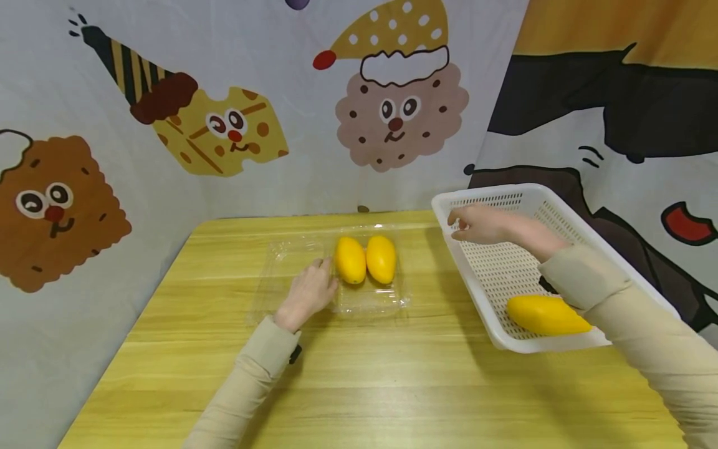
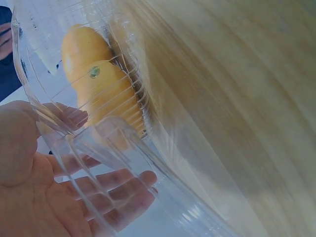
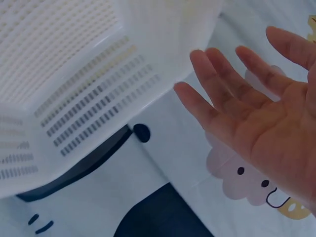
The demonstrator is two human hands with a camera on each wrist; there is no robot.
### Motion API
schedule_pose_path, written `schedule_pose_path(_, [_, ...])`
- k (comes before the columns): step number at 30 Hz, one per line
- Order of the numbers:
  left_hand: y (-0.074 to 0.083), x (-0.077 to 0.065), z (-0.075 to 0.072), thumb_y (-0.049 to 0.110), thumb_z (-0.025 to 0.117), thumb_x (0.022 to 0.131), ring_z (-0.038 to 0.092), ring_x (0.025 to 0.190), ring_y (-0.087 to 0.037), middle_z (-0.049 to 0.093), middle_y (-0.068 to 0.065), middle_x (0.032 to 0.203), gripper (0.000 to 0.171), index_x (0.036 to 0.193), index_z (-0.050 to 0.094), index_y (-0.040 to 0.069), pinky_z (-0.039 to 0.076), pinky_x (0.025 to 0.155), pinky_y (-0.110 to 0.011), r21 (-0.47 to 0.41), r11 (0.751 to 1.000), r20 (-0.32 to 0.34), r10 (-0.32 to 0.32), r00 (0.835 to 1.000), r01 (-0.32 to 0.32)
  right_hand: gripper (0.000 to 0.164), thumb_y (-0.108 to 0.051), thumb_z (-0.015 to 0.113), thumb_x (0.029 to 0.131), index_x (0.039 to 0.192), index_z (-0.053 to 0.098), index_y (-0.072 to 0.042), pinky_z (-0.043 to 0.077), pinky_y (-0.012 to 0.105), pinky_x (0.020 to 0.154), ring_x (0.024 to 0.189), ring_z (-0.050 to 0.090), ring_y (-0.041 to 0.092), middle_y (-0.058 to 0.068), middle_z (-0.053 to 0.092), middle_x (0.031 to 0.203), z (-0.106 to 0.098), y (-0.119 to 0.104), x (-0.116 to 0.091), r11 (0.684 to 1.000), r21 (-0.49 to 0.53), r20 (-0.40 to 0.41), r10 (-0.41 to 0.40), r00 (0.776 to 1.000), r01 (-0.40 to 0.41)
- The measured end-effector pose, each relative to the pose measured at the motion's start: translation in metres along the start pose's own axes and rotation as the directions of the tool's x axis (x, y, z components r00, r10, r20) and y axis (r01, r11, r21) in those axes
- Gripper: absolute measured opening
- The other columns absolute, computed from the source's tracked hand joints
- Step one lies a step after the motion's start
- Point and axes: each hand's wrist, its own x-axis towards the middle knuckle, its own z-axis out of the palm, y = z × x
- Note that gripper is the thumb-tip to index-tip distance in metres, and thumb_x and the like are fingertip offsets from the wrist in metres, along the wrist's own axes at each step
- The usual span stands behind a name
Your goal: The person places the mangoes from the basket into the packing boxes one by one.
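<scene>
Two yellow mangoes (image 1: pixel 366 260) lie side by side in one half of a clear plastic clamshell box (image 1: pixel 367 305), whose other half spreads flat to the left. My left hand (image 1: pixel 310 288) is at the middle of the box, just left of the mangoes. In the left wrist view, its loosely extended fingers (image 2: pixel 116 190) show through the clear plastic, with the thumb near the mangoes. My right hand (image 1: pixel 482 224) hovers over the far left part of a white basket (image 1: pixel 493 318), holding nothing, its fingers spread in the right wrist view. One more mango (image 1: pixel 544 315) lies in the basket's near end.
The wooden table (image 1: pixel 359 386) carries the box and the basket, which stands at the right. Behind the table hangs a white cloth (image 1: pixel 303 187) with cartoon prints, close to the table's far edge.
</scene>
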Motion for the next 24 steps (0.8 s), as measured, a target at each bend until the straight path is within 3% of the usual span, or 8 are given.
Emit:
schedule_pose_path(6, [0.000,0.000,0.000,0.019,0.056,0.094,0.064,0.099,-0.037,0.048,-0.029,0.136,0.053,0.139,0.041,-0.004,0.059,0.074,-0.043,-0.010,1.000,0.011,-0.002,1.000,0.002,0.033,-0.019,0.058,0.091,0.116,0.059,0.002,0.053,0.046,0.077,0.093,0.062,0.029,0.018,0.066,0.103,0.005,0.017,-0.017,0.998,-0.052,0.088,0.033,0.996,-0.029])
schedule_pose_path(11, [0.000,0.001,0.000,0.020,0.056,0.095,0.064,0.100,-0.038,0.048,-0.029,0.136,0.052,0.139,0.041,-0.003,0.058,0.076,-0.044,-0.007,1.000,0.012,-0.004,1.000,0.004,0.036,-0.023,0.060,0.091,0.117,0.058,0.001,0.054,0.041,0.074,0.090,0.062,0.023,0.015,0.066,0.103,0.018,0.032,-0.029,0.997,-0.038,0.201,0.069,0.977,-0.062])
schedule_pose_path(18, [0.000,0.000,-0.001,0.020,0.054,0.095,0.064,0.100,-0.037,0.047,-0.029,0.138,0.053,0.141,0.039,-0.003,0.058,0.078,-0.045,-0.006,1.000,0.018,-0.008,1.000,0.009,0.057,-0.033,0.069,0.084,0.128,0.047,-0.003,0.055,0.041,0.069,0.091,0.059,0.026,0.022,0.061,0.111,0.036,0.051,-0.044,0.985,0.003,0.426,0.153,0.892,-0.171])
schedule_pose_path(24, [-0.001,0.000,-0.001,0.020,0.054,0.095,0.064,0.099,-0.037,0.047,-0.028,0.138,0.053,0.140,0.039,-0.003,0.058,0.078,-0.045,-0.004,1.000,0.015,-0.007,1.000,0.007,0.065,-0.033,0.074,0.078,0.130,0.042,-0.011,0.056,0.054,0.065,0.097,0.058,0.035,0.027,0.056,0.117,0.050,0.061,-0.057,0.968,-0.022,0.505,0.227,0.833,-0.251])
